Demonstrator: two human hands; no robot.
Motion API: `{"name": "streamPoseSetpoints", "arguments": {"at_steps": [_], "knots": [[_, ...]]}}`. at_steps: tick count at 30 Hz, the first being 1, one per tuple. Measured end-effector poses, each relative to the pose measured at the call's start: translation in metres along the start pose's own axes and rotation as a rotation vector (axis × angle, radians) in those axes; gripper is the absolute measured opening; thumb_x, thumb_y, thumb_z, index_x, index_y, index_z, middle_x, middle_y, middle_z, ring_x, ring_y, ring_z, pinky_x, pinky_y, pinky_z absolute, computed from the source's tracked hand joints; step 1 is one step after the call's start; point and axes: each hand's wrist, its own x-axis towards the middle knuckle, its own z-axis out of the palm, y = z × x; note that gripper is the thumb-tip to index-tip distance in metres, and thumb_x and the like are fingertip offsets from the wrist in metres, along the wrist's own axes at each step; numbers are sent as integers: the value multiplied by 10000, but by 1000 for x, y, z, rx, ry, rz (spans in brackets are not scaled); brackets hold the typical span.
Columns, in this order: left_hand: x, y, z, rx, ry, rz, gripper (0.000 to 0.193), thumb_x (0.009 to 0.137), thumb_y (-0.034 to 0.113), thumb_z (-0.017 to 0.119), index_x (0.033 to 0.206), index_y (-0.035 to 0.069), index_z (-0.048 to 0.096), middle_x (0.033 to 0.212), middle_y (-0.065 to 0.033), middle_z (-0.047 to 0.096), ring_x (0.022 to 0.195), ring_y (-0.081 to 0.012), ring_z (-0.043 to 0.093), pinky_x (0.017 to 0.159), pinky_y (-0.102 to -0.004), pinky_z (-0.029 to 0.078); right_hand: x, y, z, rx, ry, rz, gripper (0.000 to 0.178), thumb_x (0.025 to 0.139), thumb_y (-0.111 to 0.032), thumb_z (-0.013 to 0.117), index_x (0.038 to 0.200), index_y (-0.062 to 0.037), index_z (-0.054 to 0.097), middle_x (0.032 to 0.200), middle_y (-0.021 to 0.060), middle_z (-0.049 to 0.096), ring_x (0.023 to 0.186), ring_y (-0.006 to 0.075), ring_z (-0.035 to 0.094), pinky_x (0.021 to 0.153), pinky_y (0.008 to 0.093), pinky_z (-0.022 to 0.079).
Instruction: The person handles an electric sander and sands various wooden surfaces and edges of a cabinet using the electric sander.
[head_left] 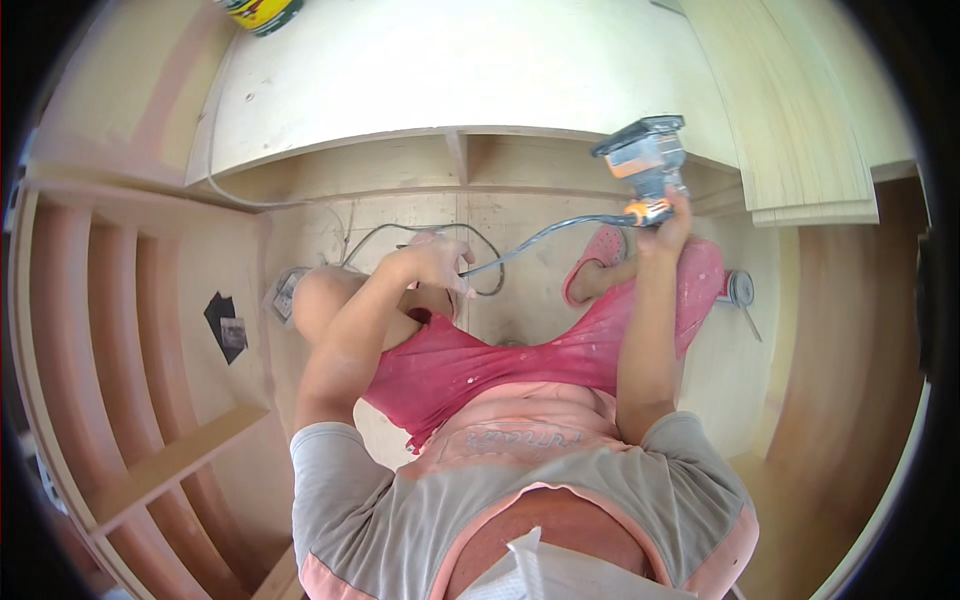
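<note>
The right hand (668,222) has its grip closed around the handle of a grey and orange corded power tool (645,160), raised at two o'clock beside the pale plywood table (450,70). The left hand (435,262), at centre, pinches the tool's grey cable (540,236).

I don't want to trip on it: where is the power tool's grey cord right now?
In the head view, the grey cord runs from the power tool in the right hand leftward to the left hand.
</note>
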Motion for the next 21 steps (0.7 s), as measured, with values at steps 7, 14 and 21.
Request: {"name": "streamPoseSetpoints", "arguments": {"at_steps": [7,14,21], "knots": [[37,30,4,-338,-119,186,766,727,487,724,1263,-6,490,940,-102,650,803,-173,575,762,-307,453,-23,32,0,-149,178,-10,485,645,23,688,1056,29,432,978,148,532,845,239,587,724,382,512],[60,94,-3,-1049,-262,100,611,838,413,630,1246,-12,468,907,-137,647,741,-183,641,680,-291,506,-56,56,32,-477,239,-31,759,581,-29,780,1194,49,339,1066,164,486,939,213,537,803,316,472],[87,89,20,-415,-111,73,283,735,224,656,863,-15,578,706,-113,601,539,-182,566,496,-320,458,-56,81,20,-735,167,-78,803,523,-172,852,1150,38,397,1068,142,489,974,218,519,851,331,445]]}}
